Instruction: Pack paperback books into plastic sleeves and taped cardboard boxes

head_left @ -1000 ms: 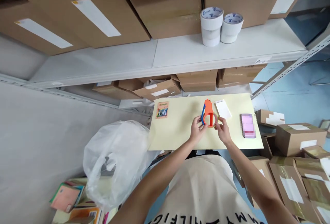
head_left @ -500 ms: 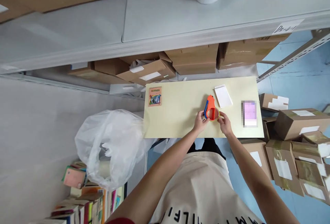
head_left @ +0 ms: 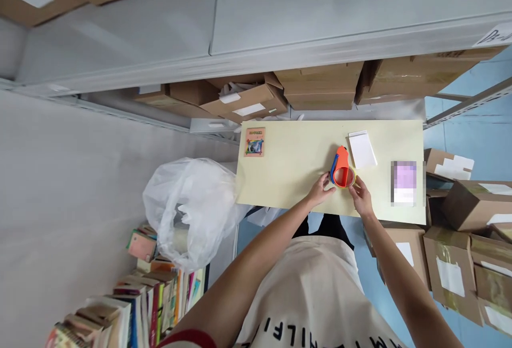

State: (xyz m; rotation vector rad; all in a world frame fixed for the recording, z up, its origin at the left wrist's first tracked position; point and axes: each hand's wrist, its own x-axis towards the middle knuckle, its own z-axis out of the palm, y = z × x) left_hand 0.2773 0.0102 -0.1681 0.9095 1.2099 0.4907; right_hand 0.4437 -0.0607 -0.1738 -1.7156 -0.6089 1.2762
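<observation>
An orange tape dispenser (head_left: 341,157) with a blue handle and a yellowish roll of tape (head_left: 352,177) lies over the pale yellow tabletop (head_left: 292,172). My left hand (head_left: 321,190) is at its left side, fingertips by the blue handle and thumb spread away. On the other side, my right hand (head_left: 361,196) pinches the edge of the tape roll between thumb and fingers. Just beyond the dispenser lies a white pad or small box (head_left: 362,149). A small book with a colourful cover (head_left: 255,142) rests at the table's far left corner.
A pixelated purple-and-white item (head_left: 405,182) lies at the table's right. A shelf (head_left: 300,28) with cartons crosses above the far edge. To the left hang white plastic bags (head_left: 192,204) above stacked books (head_left: 148,300). Cardboard boxes (head_left: 450,268) crowd the floor at right.
The view has shifted, so the table appears farther right. My left thumb has spread away from the dispenser. My right hand stays at the tape roll.
</observation>
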